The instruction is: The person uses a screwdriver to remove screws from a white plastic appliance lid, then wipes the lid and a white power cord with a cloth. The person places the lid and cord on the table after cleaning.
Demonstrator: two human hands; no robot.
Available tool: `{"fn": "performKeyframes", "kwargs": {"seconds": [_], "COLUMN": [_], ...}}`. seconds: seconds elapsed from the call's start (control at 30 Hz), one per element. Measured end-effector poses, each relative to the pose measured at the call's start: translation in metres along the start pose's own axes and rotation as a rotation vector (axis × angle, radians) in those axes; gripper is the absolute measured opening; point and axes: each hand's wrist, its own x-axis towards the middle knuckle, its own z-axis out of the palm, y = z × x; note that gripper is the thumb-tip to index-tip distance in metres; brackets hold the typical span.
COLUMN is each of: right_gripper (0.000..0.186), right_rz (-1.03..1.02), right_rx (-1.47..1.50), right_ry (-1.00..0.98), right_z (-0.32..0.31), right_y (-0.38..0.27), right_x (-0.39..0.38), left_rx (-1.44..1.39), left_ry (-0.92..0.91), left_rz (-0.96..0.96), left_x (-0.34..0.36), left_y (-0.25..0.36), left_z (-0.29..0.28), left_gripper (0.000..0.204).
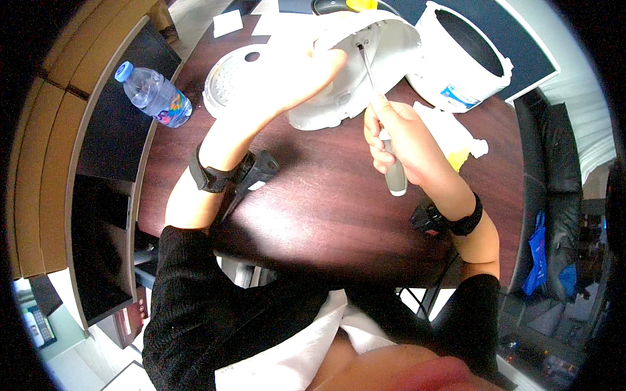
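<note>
My left hand [303, 72], washed out by bright light, is closed on the rim of a white curved plastic housing [399, 55] at the far middle of the table. In my right hand [405, 138] is a screwdriver [395, 179] with a grey handle. Its thin shaft points away from me into the housing, and the tip reaches a dark spot on the inner wall. Whether a screw sits there is too small to tell. A white round part with small holes [218, 88] lies left of my left hand, partly hidden by it.
A white tub-like container [430, 78] with a dark interior stands at the far right. Near my right wrist lies a white item with a yellow patch [458, 156]. A clear water bottle [156, 98] with a blue cap is at the left. The dark wooden table [326, 208] curves towards me.
</note>
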Motion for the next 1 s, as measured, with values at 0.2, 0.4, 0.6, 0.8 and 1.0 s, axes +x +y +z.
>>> {"fn": "performKeyframes", "kwargs": {"seconds": [0.2,0.4,0.6,0.8,1.0], "right_gripper": [0.029,0.027,0.045,0.045,0.045], "right_rz": [-0.698,-0.950,-0.168,-0.013,-0.017], "right_rx": [-1.491,-1.730,-0.475,0.050,0.108], "right_ry": [0.615,0.536,0.174,-0.046,-0.046], "right_z": [-0.036,-0.052,-0.041,-0.016,-0.009], "right_y": [0.000,-0.041,-0.010,0.006,0.009], "right_x": [0.010,-0.014,-0.014,-0.008,-0.003], "left_rx": [-0.072,0.045,0.064,-0.063,-0.067], "left_ry": [-0.051,0.018,0.017,-0.026,-0.031], "left_rz": [-0.008,0.074,-0.044,0.022,0.000], "left_x": [0.002,-0.002,-0.003,0.001,0.002], "left_y": [0.000,-0.005,0.006,-0.009,-0.004], "left_z": [-0.001,0.005,0.002,0.002,0.002], "left_gripper": [0.044,0.043,0.041,0.041,0.040]}}
